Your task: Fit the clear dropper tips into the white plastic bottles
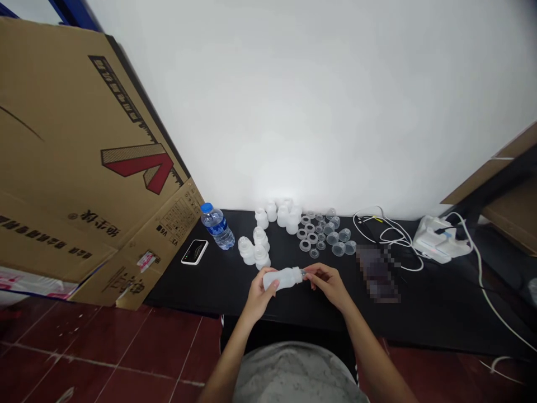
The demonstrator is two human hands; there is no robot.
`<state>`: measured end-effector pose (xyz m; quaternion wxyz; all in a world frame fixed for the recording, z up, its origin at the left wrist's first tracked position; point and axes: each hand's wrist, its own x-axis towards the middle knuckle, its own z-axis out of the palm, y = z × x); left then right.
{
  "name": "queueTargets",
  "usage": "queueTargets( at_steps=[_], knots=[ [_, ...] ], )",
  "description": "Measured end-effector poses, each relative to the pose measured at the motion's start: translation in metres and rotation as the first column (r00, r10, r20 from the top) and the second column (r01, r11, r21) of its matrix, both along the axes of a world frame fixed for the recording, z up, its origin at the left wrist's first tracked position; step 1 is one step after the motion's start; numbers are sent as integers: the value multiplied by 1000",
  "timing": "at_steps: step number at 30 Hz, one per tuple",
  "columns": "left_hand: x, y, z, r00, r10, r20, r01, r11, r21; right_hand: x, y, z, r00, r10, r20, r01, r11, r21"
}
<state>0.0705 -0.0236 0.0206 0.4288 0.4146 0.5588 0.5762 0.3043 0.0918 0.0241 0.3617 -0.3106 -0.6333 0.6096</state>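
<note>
I hold a small translucent white bottle (284, 278) sideways over the black table (419, 302). My left hand (260, 291) is wrapped round its base end. My right hand (325, 281) pinches at the bottle's neck end, fingers closed on the neck or a small cap there. Just beyond my hands stand several more white bottles (255, 246), with another group (283, 214) by the wall. Clear rings and caps (323, 232) lie scattered to the right of them.
A water bottle with a blue cap (217, 225) and a phone (194, 251) lie at the table's left. A big cardboard box (84, 168) leans on the left. White cables (386, 232) and a white power strip (438, 240) sit at the right.
</note>
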Motion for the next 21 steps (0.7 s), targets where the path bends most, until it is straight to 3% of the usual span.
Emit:
queueTargets(
  at_steps=[9, 12, 14, 18, 21],
  knots=[
    [3, -1, 10, 1000, 10, 14, -11, 999, 35, -2, -5, -8, 991, -133, 19, 133, 991, 23],
    [3, 0, 8, 1000, 5, 27, -6, 1000, 24, 0, -3, -5, 971, -236, 46, 231, 968, 102],
    [2, 0, 6, 1000, 5, 26, -6, 1000, 16, 3, 0, -3, 924, -378, 64, 355, 907, 226],
    [1, -1, 7, 1000, 0, 15, 0, 1000, 4, 10, 11, -6, 753, -653, 83, 538, 683, 494],
    [1, -1, 9, 1000, 4, 11, -4, 1000, 3, 12, 18, -11, 707, -694, 133, 523, 640, 562]
  ],
)
